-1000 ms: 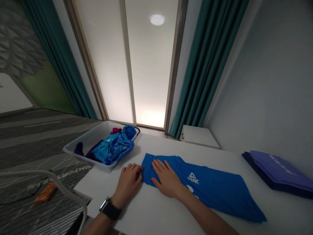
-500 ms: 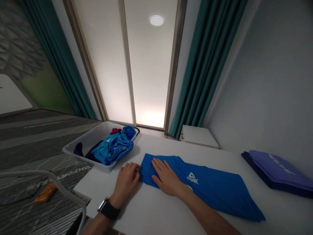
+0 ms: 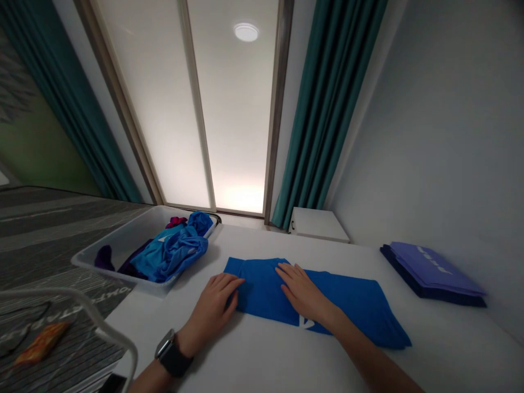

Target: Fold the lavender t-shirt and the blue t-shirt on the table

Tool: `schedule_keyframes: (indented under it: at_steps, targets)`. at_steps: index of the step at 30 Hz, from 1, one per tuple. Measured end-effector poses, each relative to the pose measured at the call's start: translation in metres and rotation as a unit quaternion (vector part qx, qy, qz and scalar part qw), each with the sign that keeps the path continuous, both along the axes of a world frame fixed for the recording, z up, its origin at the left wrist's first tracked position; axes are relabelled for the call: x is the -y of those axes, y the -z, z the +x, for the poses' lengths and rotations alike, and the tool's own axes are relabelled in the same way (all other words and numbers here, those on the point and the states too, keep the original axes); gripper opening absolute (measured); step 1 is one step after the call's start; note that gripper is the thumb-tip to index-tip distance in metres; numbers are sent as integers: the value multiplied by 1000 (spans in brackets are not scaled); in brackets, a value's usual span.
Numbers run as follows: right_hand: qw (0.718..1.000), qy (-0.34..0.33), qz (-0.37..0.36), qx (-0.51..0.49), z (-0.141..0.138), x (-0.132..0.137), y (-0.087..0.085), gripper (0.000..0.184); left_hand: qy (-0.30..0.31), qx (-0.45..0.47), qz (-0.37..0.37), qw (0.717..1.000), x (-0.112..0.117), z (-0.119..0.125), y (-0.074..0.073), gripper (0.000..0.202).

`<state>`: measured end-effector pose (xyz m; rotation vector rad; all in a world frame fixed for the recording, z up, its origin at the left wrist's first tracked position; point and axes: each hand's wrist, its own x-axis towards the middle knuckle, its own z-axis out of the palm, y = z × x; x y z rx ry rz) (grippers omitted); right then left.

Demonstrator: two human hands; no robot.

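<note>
Head view: plastic tub (image 3: pixel 123 281) of clothes (image 3: pixel 172 254)

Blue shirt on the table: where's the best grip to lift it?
Likely the loose right corner of the blue shirt, from the near side: the layers splay there, and the left hand and right hand rest further left, clear of it.

The folded shirt (image 3: pixel 266 292) is vivid blue with a white logo, against the white table (image 3: pixel 262 360). The clothes (image 3: pixel 172 254) in the bin mix bright blue, magenta and dark purple. The curtains (image 3: pixel 327 109) are teal; the stack (image 3: pixel 429 273) is violet over navy.
</note>
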<state>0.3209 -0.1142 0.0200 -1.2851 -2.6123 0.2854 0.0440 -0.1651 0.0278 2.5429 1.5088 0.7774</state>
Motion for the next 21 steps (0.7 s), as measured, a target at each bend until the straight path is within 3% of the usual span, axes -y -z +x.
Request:
schedule_keyframes:
  at_steps: [6, 10, 16, 21]
  targets:
    - [997, 78, 9, -4, 29, -6, 20, 49, 44, -17, -28, 999, -19, 41, -11, 42]
    - [996, 85, 22, -8, 29, -7, 29, 49, 71, -48, -33, 996, -34, 62, 0, 48]
    - [996, 82, 29, -16, 31, -6, 27, 48, 61, -85, -23, 994, -45, 63, 24, 48]
    - [995, 93, 40, -24, 41, -7, 22, 47, 62, -100, -21, 993, -46, 55, 25, 48]
